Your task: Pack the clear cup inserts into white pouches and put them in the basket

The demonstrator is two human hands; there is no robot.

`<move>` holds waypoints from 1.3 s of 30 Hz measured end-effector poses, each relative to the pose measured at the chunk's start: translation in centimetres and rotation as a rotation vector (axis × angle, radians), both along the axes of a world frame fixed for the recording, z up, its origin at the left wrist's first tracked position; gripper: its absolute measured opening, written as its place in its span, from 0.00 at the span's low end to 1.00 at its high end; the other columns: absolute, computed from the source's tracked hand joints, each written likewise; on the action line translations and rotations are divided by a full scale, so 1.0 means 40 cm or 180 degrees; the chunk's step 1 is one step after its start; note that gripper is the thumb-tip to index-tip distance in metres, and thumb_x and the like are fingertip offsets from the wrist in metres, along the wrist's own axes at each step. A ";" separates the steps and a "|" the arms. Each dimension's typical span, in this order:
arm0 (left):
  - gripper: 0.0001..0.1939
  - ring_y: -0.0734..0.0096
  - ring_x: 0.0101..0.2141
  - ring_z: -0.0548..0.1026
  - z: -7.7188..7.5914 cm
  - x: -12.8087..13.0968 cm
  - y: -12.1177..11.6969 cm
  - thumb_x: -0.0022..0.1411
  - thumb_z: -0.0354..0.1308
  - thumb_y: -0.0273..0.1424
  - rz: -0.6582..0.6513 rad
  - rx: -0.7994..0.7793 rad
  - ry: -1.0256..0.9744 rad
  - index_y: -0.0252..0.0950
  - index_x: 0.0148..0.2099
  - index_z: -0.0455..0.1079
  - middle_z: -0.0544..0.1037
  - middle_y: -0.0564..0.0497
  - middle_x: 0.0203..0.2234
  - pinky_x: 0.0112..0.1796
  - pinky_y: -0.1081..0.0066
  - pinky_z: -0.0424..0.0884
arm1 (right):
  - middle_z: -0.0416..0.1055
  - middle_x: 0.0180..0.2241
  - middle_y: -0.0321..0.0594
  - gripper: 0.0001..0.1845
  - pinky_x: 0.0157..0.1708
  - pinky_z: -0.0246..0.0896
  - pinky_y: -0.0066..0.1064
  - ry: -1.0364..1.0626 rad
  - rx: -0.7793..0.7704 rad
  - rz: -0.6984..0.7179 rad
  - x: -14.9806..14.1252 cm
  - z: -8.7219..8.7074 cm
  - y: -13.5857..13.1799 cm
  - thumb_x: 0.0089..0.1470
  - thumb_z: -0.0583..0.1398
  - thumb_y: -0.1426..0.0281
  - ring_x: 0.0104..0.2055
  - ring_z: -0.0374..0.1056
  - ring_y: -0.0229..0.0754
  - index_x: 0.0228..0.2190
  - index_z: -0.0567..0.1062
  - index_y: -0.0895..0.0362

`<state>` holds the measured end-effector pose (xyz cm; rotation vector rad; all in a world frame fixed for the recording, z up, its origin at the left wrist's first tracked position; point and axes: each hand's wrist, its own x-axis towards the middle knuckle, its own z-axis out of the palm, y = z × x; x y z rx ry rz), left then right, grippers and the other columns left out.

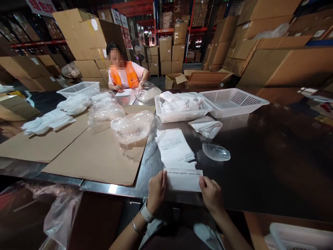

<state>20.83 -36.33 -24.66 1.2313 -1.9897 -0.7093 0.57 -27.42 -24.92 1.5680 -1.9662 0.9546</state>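
A white paper-like bag (183, 181) with a line of small print along its upper edge is stretched between my two hands at the table's near edge. My left hand (156, 191), with a watch on the wrist, pinches its left end. The right end is gripped between thumb and fingers of my right hand (211, 192). Just beyond lies a stack of similar flat white bags (174, 146), partly covered by the held one. To the right of the stack rests a clear, oval plastic piece (216, 152). A bundled white bag (206, 126) sits behind it.
Two white perforated baskets, one filled with white bags (182, 113) and another (234, 104), stand at the back. Clear plastic-wrapped pieces (132, 126) lie on cardboard sheets (104, 156) at left. A person in an orange vest (132, 74) works across the metal table (260, 166).
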 end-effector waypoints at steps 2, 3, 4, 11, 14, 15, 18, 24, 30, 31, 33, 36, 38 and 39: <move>0.27 0.66 0.17 0.67 -0.002 0.001 0.003 0.72 0.31 0.47 0.0022 -0.0008 -0.0059 0.41 0.26 0.59 0.69 0.50 0.15 0.22 0.65 0.49 | 0.62 0.13 0.36 0.31 0.21 0.49 0.31 0.0025 0.0039 -0.0042 -0.001 -0.004 0.000 0.68 0.44 0.59 0.17 0.60 0.38 0.17 0.67 0.53; 0.27 0.66 0.18 0.68 -0.003 0.002 0.004 0.72 0.31 0.47 0.0041 0.0001 -0.0120 0.41 0.26 0.59 0.70 0.49 0.16 0.23 0.65 0.49 | 0.62 0.13 0.37 0.32 0.21 0.49 0.31 0.0025 0.0068 -0.0060 -0.002 -0.005 0.001 0.68 0.44 0.58 0.17 0.59 0.38 0.16 0.68 0.54; 0.27 0.66 0.19 0.69 -0.004 0.002 0.005 0.72 0.31 0.46 0.0068 0.0020 -0.0207 0.41 0.27 0.60 0.71 0.49 0.17 0.24 0.65 0.50 | 0.62 0.13 0.37 0.33 0.21 0.48 0.30 0.0024 0.0099 -0.0080 -0.002 -0.007 0.001 0.68 0.44 0.57 0.17 0.59 0.37 0.16 0.69 0.54; 0.24 0.64 0.26 0.75 0.004 -0.003 0.004 0.74 0.34 0.36 0.0140 0.0286 -0.0940 0.37 0.32 0.67 0.77 0.45 0.24 0.26 0.67 0.54 | 0.62 0.13 0.37 0.37 0.22 0.45 0.29 0.0072 0.0237 -0.0226 -0.002 -0.011 0.000 0.69 0.42 0.55 0.17 0.58 0.35 0.15 0.71 0.57; 0.24 0.65 0.28 0.76 0.017 -0.010 0.002 0.74 0.36 0.34 0.0171 0.0323 -0.1156 0.36 0.33 0.69 0.78 0.45 0.25 0.26 0.68 0.55 | 0.63 0.13 0.38 0.37 0.23 0.45 0.29 0.0108 0.0321 -0.0270 -0.002 -0.015 -0.002 0.69 0.42 0.55 0.17 0.58 0.35 0.15 0.71 0.57; 0.24 0.65 0.28 0.76 0.022 -0.013 0.001 0.74 0.36 0.34 0.0181 0.0316 -0.1291 0.36 0.34 0.69 0.78 0.45 0.25 0.26 0.69 0.56 | 0.63 0.13 0.38 0.38 0.23 0.45 0.30 0.0116 0.0359 -0.0290 -0.003 -0.016 -0.002 0.68 0.41 0.55 0.17 0.58 0.35 0.15 0.71 0.57; 0.22 0.64 0.29 0.77 0.038 -0.020 -0.001 0.74 0.37 0.33 0.0163 0.0272 -0.1771 0.35 0.37 0.71 0.79 0.45 0.27 0.27 0.70 0.58 | 0.65 0.13 0.39 0.39 0.23 0.45 0.31 0.0068 0.0544 -0.0342 -0.006 -0.026 -0.005 0.68 0.39 0.53 0.17 0.59 0.36 0.15 0.71 0.56; 0.16 0.59 0.32 0.78 0.062 -0.028 -0.004 0.72 0.44 0.32 0.0305 0.0265 -0.1981 0.32 0.39 0.71 0.79 0.44 0.29 0.28 0.69 0.65 | 0.69 0.18 0.38 0.35 0.19 0.49 0.31 -0.0452 0.0803 -0.0435 -0.018 -0.025 -0.007 0.65 0.41 0.48 0.18 0.64 0.39 0.30 0.76 0.58; 0.22 0.58 0.57 0.69 0.041 -0.043 -0.032 0.68 0.43 0.22 -0.0706 -0.1492 -0.1589 0.31 0.63 0.60 0.70 0.38 0.57 0.54 0.58 0.67 | 0.69 0.55 0.52 0.22 0.57 0.60 0.44 0.0873 0.0338 0.0682 0.000 0.020 -0.054 0.64 0.49 0.74 0.59 0.63 0.49 0.58 0.64 0.62; 0.23 0.60 0.60 0.65 0.035 -0.048 -0.039 0.68 0.43 0.22 -0.1210 -0.1698 -0.1527 0.34 0.63 0.60 0.68 0.41 0.60 0.58 0.57 0.63 | 0.68 0.57 0.49 0.24 0.60 0.57 0.45 0.0999 0.0556 0.1030 0.002 0.018 -0.066 0.62 0.48 0.77 0.62 0.61 0.48 0.59 0.64 0.61; 0.22 0.60 0.63 0.60 0.019 -0.057 -0.051 0.69 0.45 0.26 -0.1758 -0.1712 -0.1508 0.36 0.64 0.60 0.66 0.44 0.62 0.62 0.54 0.57 | 0.65 0.59 0.48 0.26 0.61 0.58 0.45 0.0931 0.1048 0.1443 0.001 0.000 -0.085 0.62 0.47 0.78 0.63 0.59 0.47 0.60 0.63 0.62; 0.26 0.54 0.65 0.56 -0.011 -0.054 -0.054 0.69 0.48 0.35 -0.1694 -0.1407 -0.1643 0.33 0.67 0.55 0.60 0.41 0.65 0.62 0.47 0.56 | 0.55 0.65 0.51 0.30 0.59 0.61 0.44 0.0436 0.1523 0.1388 -0.009 -0.044 -0.090 0.64 0.49 0.69 0.67 0.50 0.49 0.65 0.53 0.62; 0.32 0.51 0.66 0.51 -0.036 -0.043 -0.046 0.69 0.49 0.38 -0.1655 -0.1322 -0.1664 0.30 0.69 0.49 0.55 0.37 0.66 0.61 0.46 0.57 | 0.46 0.67 0.53 0.38 0.60 0.59 0.46 0.0254 0.1533 0.1273 -0.011 -0.070 -0.078 0.64 0.51 0.63 0.69 0.42 0.51 0.68 0.41 0.60; 0.35 0.49 0.67 0.48 -0.050 -0.037 -0.041 0.68 0.50 0.40 -0.1579 -0.1291 -0.1627 0.28 0.70 0.46 0.52 0.34 0.67 0.61 0.47 0.57 | 0.42 0.68 0.53 0.42 0.61 0.58 0.47 0.0219 0.1493 0.1214 -0.008 -0.080 -0.071 0.63 0.53 0.61 0.70 0.39 0.52 0.68 0.36 0.59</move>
